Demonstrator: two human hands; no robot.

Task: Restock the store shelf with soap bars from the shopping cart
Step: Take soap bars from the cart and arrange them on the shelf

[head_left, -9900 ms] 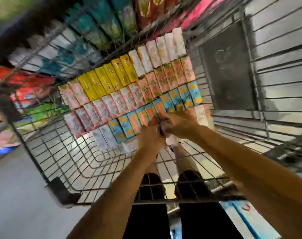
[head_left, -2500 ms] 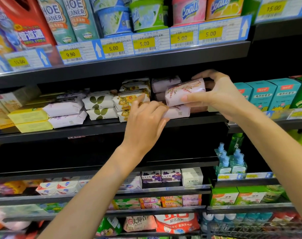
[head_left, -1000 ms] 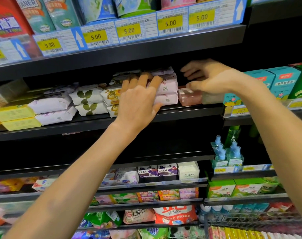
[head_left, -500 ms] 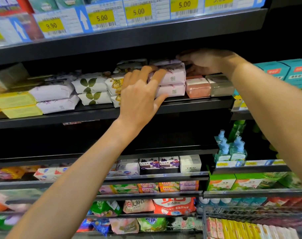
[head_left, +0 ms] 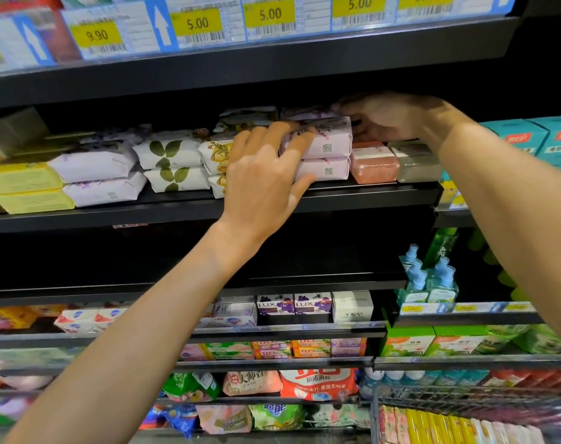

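Two pink floral-wrapped soap bars lie stacked on the dark shelf (head_left: 369, 197). My left hand (head_left: 266, 174) rests against the left end of this stack, fingers spread over the top pink bar (head_left: 327, 142) and thumb by the lower pink bar (head_left: 327, 169). My right hand (head_left: 391, 116) reaches in above the stack's right end, fingers touching the top bar's far corner and the wrapped bar behind it. The wire shopping cart (head_left: 465, 411) shows at the bottom right, with several boxed soap bars standing in rows.
Leaf-print bars (head_left: 170, 152), lilac bars (head_left: 93, 161) and yellow bars (head_left: 23, 179) fill the shelf to the left. An orange-pink block (head_left: 373, 163) and a grey block (head_left: 417, 163) sit right of the stack, teal boxes (head_left: 529, 136) beyond. Price tags line the shelf above.
The pink bar my right hand held 2.5 s ago now lies on top of the stack. My right hand has slid back over the stack; my left hand stays against its left end.
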